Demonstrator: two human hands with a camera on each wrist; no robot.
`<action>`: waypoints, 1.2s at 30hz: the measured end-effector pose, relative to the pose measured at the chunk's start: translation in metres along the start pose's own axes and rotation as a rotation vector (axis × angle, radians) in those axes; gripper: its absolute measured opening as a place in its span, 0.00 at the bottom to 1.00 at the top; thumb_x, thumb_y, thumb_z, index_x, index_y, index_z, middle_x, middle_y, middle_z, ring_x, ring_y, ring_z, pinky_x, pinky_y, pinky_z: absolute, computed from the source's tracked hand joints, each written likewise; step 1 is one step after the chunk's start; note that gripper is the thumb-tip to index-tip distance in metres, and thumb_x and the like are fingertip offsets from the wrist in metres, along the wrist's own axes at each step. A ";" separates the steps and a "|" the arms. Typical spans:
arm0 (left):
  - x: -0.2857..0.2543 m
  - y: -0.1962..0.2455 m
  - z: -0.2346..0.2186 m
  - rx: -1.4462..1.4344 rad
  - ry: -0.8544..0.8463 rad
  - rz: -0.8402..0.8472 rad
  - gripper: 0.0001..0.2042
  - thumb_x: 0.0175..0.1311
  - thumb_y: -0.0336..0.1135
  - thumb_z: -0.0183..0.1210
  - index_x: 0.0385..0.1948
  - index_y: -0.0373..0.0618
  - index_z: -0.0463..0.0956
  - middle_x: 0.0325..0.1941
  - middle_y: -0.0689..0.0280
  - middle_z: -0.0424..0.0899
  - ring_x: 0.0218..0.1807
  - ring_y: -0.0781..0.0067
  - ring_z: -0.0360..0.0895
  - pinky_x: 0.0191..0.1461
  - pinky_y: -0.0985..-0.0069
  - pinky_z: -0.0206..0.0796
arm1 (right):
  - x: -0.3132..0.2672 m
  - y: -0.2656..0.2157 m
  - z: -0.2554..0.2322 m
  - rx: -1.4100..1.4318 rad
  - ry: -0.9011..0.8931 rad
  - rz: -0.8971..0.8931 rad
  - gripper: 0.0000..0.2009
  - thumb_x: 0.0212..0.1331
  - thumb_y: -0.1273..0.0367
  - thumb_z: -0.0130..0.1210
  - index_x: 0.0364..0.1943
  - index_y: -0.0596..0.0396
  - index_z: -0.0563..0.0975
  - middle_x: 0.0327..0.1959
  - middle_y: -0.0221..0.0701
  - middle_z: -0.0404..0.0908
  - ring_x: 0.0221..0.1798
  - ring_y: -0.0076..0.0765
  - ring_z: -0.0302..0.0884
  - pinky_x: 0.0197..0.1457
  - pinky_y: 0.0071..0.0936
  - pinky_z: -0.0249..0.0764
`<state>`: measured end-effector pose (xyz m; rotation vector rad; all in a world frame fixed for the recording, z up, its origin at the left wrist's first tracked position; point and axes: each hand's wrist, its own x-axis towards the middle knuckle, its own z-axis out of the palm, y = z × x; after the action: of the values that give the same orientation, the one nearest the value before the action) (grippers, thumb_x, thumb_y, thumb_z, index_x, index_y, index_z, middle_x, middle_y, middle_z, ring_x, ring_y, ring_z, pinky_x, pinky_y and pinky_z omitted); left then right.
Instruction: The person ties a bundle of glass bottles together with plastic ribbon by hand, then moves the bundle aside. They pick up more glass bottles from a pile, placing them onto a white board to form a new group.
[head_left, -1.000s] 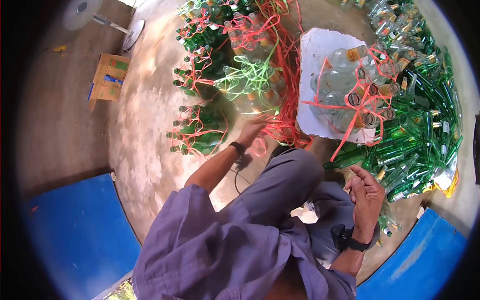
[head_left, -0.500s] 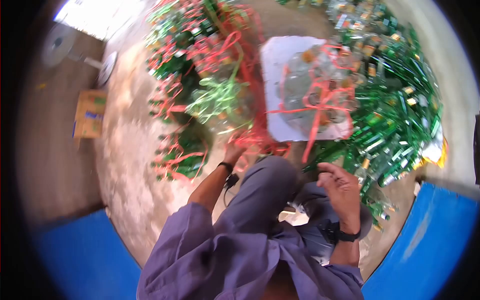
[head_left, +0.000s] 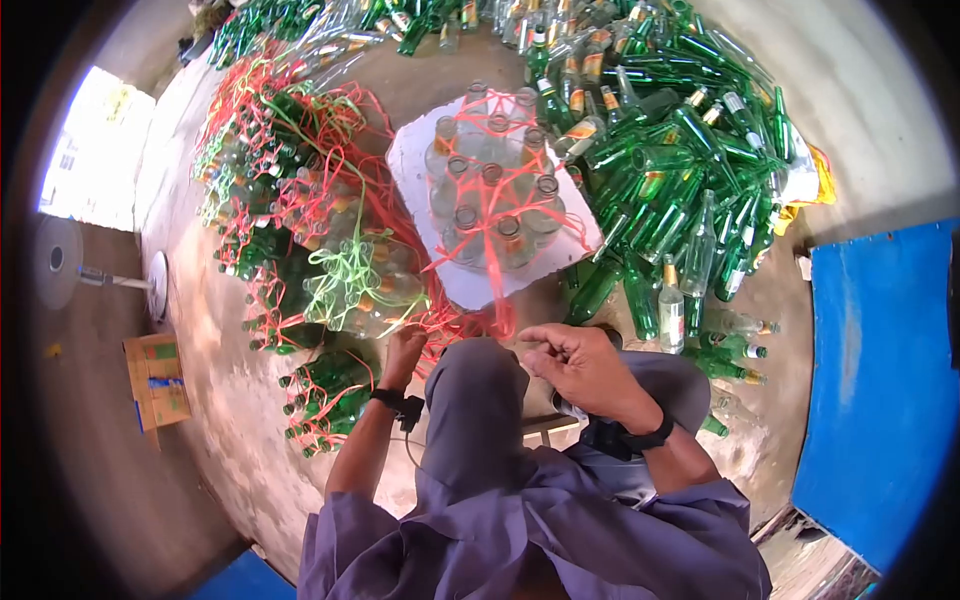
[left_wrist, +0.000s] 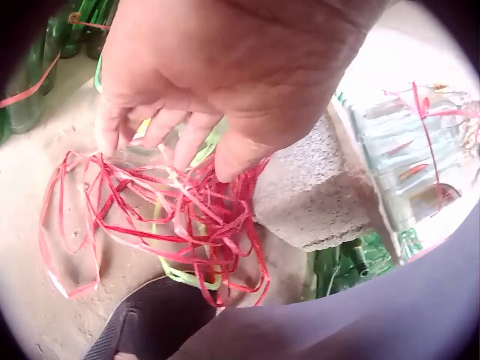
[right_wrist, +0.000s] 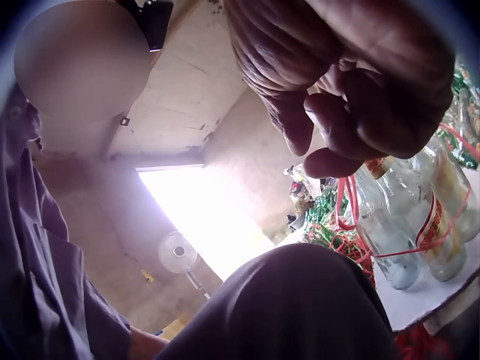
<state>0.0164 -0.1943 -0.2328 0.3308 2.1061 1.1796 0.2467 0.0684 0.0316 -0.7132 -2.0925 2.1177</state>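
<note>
The left hand (head_left: 403,355) reaches down to the pile of red strands (left_wrist: 180,217) beside the knee. In the left wrist view, the left hand's (left_wrist: 232,75) curled fingers pinch at the pile's top strands. Above the right-hand knee, the right hand (head_left: 585,370) holds nothing; in the right wrist view the same hand (right_wrist: 345,90) has loosely curled fingers. Clear bottles (head_left: 492,205), bound upright with red strands, stand on a white board (head_left: 420,205) in front. A clear bottle bundle topped with green strands (head_left: 350,285) stands by the left hand.
Loose green bottles (head_left: 690,150) lie heaped at the right. Tied green bottles (head_left: 325,390) stand at left. A cardboard box (head_left: 157,380) and fan (head_left: 157,285) are farther left, a blue panel (head_left: 885,380) far right. A grey block (left_wrist: 315,187) sits under the board.
The head view has turned, so the bottles and board appear farther left. The left hand stays at the red strands. The right hand has come closer to the left hand.
</note>
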 end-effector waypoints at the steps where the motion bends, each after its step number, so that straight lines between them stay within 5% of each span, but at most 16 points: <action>1: 0.000 0.009 -0.007 0.013 -0.013 0.012 0.14 0.60 0.35 0.57 0.43 0.35 0.80 0.33 0.62 0.85 0.34 0.72 0.80 0.37 0.73 0.68 | -0.001 -0.001 -0.001 -0.055 -0.013 -0.028 0.15 0.64 0.67 0.60 0.50 0.63 0.80 0.28 0.32 0.82 0.28 0.22 0.75 0.35 0.24 0.73; 3: -0.005 0.036 -0.015 -0.156 -0.124 -0.024 0.16 0.63 0.38 0.58 0.46 0.35 0.80 0.40 0.61 0.85 0.40 0.70 0.81 0.47 0.70 0.72 | 0.002 0.001 -0.002 -0.113 0.021 -0.094 0.15 0.63 0.66 0.60 0.49 0.62 0.80 0.28 0.35 0.83 0.29 0.28 0.78 0.35 0.27 0.74; 8: -0.037 0.167 -0.016 -0.299 0.001 0.205 0.10 0.66 0.35 0.58 0.41 0.38 0.81 0.35 0.66 0.85 0.32 0.79 0.80 0.39 0.79 0.70 | 0.001 0.012 0.001 -0.248 0.081 -0.210 0.16 0.60 0.63 0.62 0.46 0.61 0.81 0.29 0.39 0.83 0.27 0.33 0.80 0.34 0.30 0.75; 15: -0.049 0.312 -0.015 0.024 0.178 0.719 0.09 0.69 0.29 0.54 0.45 0.38 0.79 0.39 0.65 0.83 0.40 0.76 0.79 0.47 0.76 0.71 | 0.001 0.021 0.005 -0.280 0.073 -0.244 0.13 0.58 0.64 0.60 0.38 0.62 0.82 0.29 0.45 0.83 0.31 0.48 0.82 0.38 0.40 0.75; 17: -0.048 0.347 -0.010 0.261 0.221 0.820 0.13 0.68 0.32 0.57 0.52 0.40 0.79 0.50 0.63 0.83 0.48 0.74 0.78 0.54 0.73 0.70 | 0.003 0.023 0.005 -0.279 0.107 -0.239 0.13 0.57 0.64 0.59 0.35 0.63 0.83 0.30 0.48 0.83 0.34 0.54 0.82 0.41 0.44 0.75; 24: 0.028 0.384 0.013 0.800 0.217 1.082 0.29 0.60 0.36 0.64 0.65 0.47 0.69 0.66 0.52 0.74 0.60 0.62 0.76 0.63 0.68 0.67 | 0.013 0.038 0.009 -0.359 0.000 -0.257 0.13 0.57 0.65 0.60 0.37 0.62 0.83 0.34 0.47 0.83 0.38 0.51 0.83 0.43 0.42 0.76; 26: 0.031 0.396 0.024 0.960 0.126 1.037 0.33 0.59 0.39 0.66 0.68 0.46 0.66 0.67 0.48 0.72 0.62 0.55 0.75 0.64 0.64 0.67 | 0.013 0.037 0.008 -0.372 -0.047 -0.245 0.12 0.57 0.66 0.60 0.40 0.60 0.83 0.36 0.45 0.83 0.38 0.48 0.82 0.40 0.40 0.75; 29: 0.047 0.388 0.033 0.797 0.001 0.943 0.33 0.58 0.39 0.65 0.67 0.46 0.66 0.67 0.47 0.72 0.65 0.50 0.72 0.67 0.61 0.65 | 0.004 0.024 0.004 -0.324 0.022 -0.277 0.13 0.57 0.65 0.61 0.41 0.61 0.82 0.36 0.44 0.83 0.39 0.47 0.83 0.42 0.38 0.76; 31: 0.038 0.395 0.042 0.756 -0.152 0.728 0.32 0.56 0.38 0.64 0.66 0.44 0.67 0.67 0.46 0.72 0.69 0.49 0.68 0.71 0.60 0.61 | 0.001 0.014 0.003 -0.289 0.046 -0.192 0.14 0.57 0.66 0.59 0.37 0.66 0.82 0.35 0.48 0.85 0.39 0.51 0.85 0.46 0.41 0.79; 36: 0.037 0.402 0.044 0.952 -0.024 0.908 0.31 0.53 0.38 0.65 0.63 0.46 0.70 0.69 0.48 0.69 0.69 0.47 0.67 0.72 0.58 0.59 | 0.002 0.009 0.004 -0.279 -0.006 -0.184 0.15 0.57 0.65 0.60 0.41 0.65 0.82 0.33 0.46 0.85 0.36 0.47 0.85 0.43 0.38 0.78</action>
<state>-0.0240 0.0768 0.0671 1.8478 2.4146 0.4462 0.2461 0.0648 0.0227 -0.5134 -2.3816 1.7581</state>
